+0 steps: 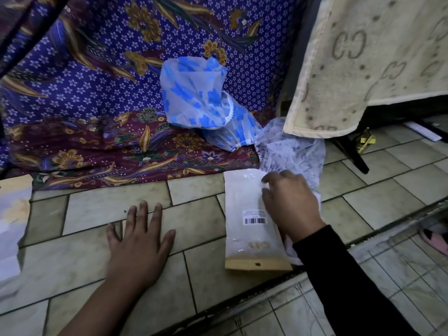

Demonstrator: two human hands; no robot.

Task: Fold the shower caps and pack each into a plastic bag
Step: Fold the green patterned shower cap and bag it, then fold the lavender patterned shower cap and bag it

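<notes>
Left hand (138,241) lies flat on the tiled floor (92,212), fingers spread, its grip open and holding nothing. Right hand (291,202) has its grip curled on the right edge of the plastic bag (242,238), which lies on the floor over a pale shower cap (295,149). Two blue-flowered shower caps (194,98) sit on the batik cloth (97,93) behind.

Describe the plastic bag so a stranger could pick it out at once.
Find the purple batik cloth at the back; on the tiled floor in front of its right end lies the plastic bag, partly under the right hand. It is a flat, milky rectangle with a barcode label and a tan strip along its near edge, unlike the crumpled flower-printed shower caps behind it.
</notes>
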